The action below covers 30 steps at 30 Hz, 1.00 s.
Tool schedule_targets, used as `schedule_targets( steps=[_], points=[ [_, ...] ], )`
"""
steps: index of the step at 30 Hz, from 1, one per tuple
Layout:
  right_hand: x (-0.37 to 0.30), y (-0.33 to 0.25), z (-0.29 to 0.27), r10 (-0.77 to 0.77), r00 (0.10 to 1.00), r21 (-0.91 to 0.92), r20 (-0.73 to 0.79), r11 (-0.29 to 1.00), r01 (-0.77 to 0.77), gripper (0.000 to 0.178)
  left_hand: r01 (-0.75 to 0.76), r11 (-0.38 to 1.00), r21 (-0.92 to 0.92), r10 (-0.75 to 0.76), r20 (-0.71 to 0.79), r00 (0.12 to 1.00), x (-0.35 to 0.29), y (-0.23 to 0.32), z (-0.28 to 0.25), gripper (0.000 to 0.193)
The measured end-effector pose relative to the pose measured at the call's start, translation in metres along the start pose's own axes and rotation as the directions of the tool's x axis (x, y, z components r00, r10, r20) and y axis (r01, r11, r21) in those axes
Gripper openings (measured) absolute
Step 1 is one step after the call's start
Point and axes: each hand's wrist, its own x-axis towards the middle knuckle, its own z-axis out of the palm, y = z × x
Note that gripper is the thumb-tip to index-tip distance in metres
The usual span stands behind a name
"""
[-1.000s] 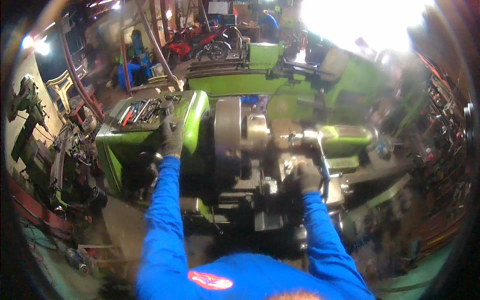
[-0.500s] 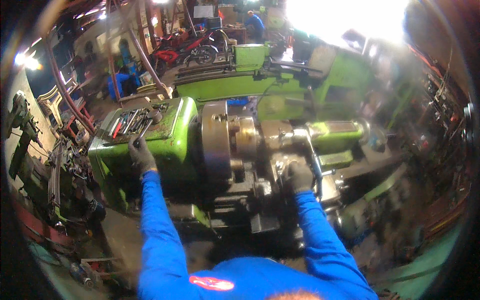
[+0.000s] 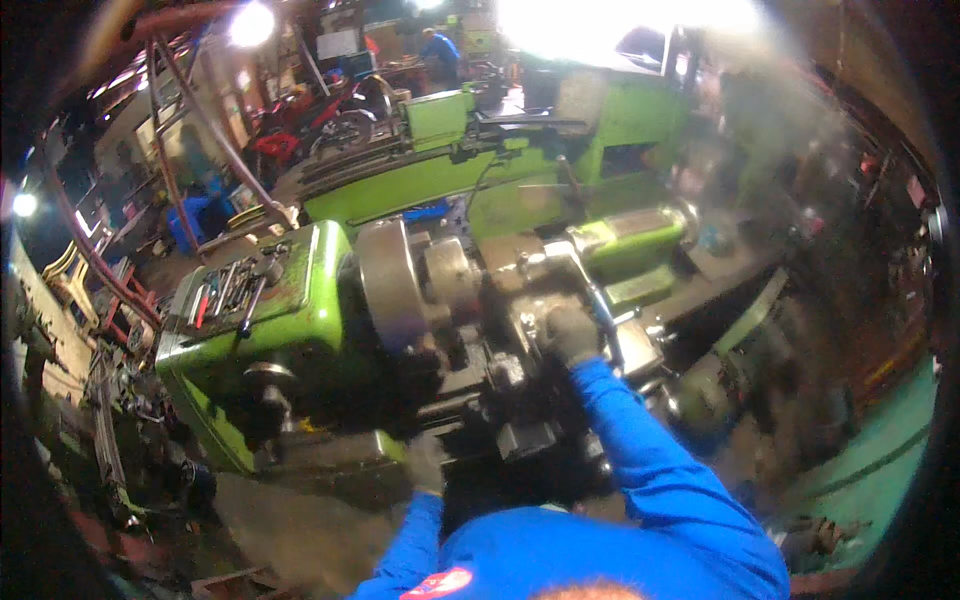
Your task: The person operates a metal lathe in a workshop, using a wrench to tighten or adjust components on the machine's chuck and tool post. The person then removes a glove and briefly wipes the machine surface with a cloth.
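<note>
A green metal lathe [image 3: 285, 325] stands before me. Its large round chuck [image 3: 388, 285] grips a thick metal cylinder [image 3: 452, 275]. My right hand [image 3: 572, 333], in a dark glove, lies curled over the metal carriage [image 3: 532, 312], beside a long silver lever [image 3: 590, 290]. What its fingers grip is hidden. My left hand [image 3: 427, 462], gloved and blurred, is low at the lathe's front, near the end of a green ledge below the chuck. Its fingers cannot be made out. A black-knobbed lever [image 3: 254, 306] slants over the headstock's top.
Several hand tools [image 3: 232, 285] lie on the headstock. The green tailstock [image 3: 635, 240] is at the right. Behind stand another green machine [image 3: 400, 185], a red motorcycle [image 3: 310, 130] and a person in blue [image 3: 440, 48]. Metal stock [image 3: 105, 430] crowds the left.
My left hand has left the black-knobbed lever on the headstock and come down and right to the lathe's front. My right hand stays at the carriage. The view has shifted and tilted.
</note>
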Motion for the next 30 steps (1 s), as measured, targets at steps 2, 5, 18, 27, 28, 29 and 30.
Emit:
schedule_targets(
  steps=[2,5,18,27,28,29,30],
  points=[
    [-0.002,0.006,0.001,0.011,0.999,-0.025,0.04,1.0,-0.01,0.023,-0.102,0.946,0.307,0.01,0.289,0.957,-0.043,0.031,0.04,0.034],
    [0.0,0.0,-0.005,-0.014,0.999,0.039,-0.033,0.999,0.015,0.019,-0.32,0.868,0.379,0.137,0.437,0.889,-0.084,0.113,0.083,0.038],
    [-0.203,-0.087,-0.141,0.356,0.797,0.71,0.489,0.368,-0.6,0.03,-0.681,0.721,0.126,0.567,0.458,0.685,-0.095,0.132,0.139,0.05],
    [-0.223,0.021,-0.22,0.614,0.487,0.753,0.621,-0.295,-0.588,0.015,-0.537,0.8,0.266,0.148,0.782,0.606,-0.167,0.218,0.296,0.055],
    [-0.237,0.041,-0.217,0.669,0.396,0.763,0.629,-0.433,-0.48,0.007,-0.527,0.764,0.373,0.027,0.797,0.603,-0.181,0.221,0.316,0.057],
    [-0.246,0.063,-0.215,0.733,0.398,0.817,0.551,-0.377,-0.436,0.006,-0.519,0.711,0.475,-0.094,0.795,0.599,-0.194,0.221,0.337,0.06],
    [-0.257,0.086,-0.214,0.786,0.396,0.861,0.475,-0.32,-0.396,0.005,-0.543,0.685,0.485,-0.132,0.816,0.563,-0.206,0.211,0.353,0.064]
  ],
)
